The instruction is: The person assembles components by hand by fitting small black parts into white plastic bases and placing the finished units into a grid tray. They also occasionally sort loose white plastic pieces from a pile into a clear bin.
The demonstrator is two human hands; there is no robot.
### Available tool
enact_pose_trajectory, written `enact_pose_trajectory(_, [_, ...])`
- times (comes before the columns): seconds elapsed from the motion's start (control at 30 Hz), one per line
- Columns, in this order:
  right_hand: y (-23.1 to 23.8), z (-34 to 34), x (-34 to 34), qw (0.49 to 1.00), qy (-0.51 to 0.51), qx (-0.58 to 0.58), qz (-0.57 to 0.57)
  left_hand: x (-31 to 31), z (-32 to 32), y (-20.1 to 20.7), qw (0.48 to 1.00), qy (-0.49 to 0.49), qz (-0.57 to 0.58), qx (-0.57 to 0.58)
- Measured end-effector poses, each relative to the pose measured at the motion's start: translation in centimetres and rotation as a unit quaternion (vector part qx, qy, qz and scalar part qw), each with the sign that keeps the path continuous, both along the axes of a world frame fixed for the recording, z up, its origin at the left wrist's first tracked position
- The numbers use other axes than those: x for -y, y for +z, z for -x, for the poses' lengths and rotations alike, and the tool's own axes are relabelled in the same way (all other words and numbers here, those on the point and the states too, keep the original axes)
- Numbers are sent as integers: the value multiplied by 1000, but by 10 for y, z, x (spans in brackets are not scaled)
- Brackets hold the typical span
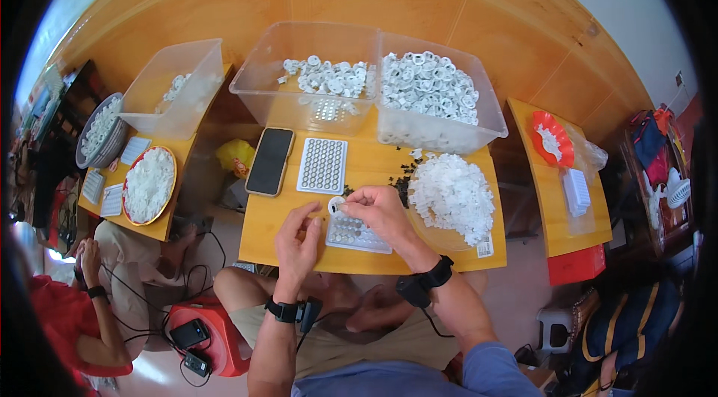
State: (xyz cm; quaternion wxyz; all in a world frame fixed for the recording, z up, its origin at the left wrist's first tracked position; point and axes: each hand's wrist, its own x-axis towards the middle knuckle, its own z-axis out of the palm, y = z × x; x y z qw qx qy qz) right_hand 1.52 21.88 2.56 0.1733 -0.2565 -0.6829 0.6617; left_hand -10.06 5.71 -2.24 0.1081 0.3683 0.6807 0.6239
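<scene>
Over the front of the table, my right hand (379, 211) closes thumb and fingers on a small white round plastic part (335, 205) with a dark spot in its middle. Just to the left, my left hand (298, 241) has its fingers loosely curved and apart, with nothing visible in them. Below the right hand lies a white tray (359, 238) of round cells, partly hidden by that hand. A second white tray (322, 165) with rows of round cells lies behind it, beside a dark-screened phone (270, 161).
Clear bins (250, 84) of white round parts stand at the back. On the right are a heap of small white pieces (452, 195) and scattered black bits (402, 189). Side tables hold a basin (175, 176) and a red dish (536, 144). A person in a red sleeve (56, 318) sits left.
</scene>
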Motion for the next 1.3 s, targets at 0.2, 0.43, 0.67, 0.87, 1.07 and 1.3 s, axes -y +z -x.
enact_pose_trajectory(0.2, [-8, 16, 19, 994, 13, 41, -105, 7, 15, -6, 963, -134, -60, 225])
enact_pose_trajectory(0.43, [-3, 13, 24, 993, 72, 24, -85, 7, 24, -17, 939, -168, -107, 279])
enact_pose_trajectory(0.67, [5, -4, -3, 945, -61, 46, -317, 6, 23, -20, 945, -149, -104, 271])
enact_pose_trajectory(0.87, [-4, -22, -4, 910, -17, 143, -390, 3, 20, -8, 958, -123, -92, 243])
enact_pose_trajectory(1.07, [-9, -29, 5, 889, -40, 157, -428, 1, 15, 4, 898, -129, -158, 391])
enact_pose_trajectory(1.3, [-9, -29, 8, 898, -29, 176, -403, -13, 12, -9, 856, -177, -166, 456])
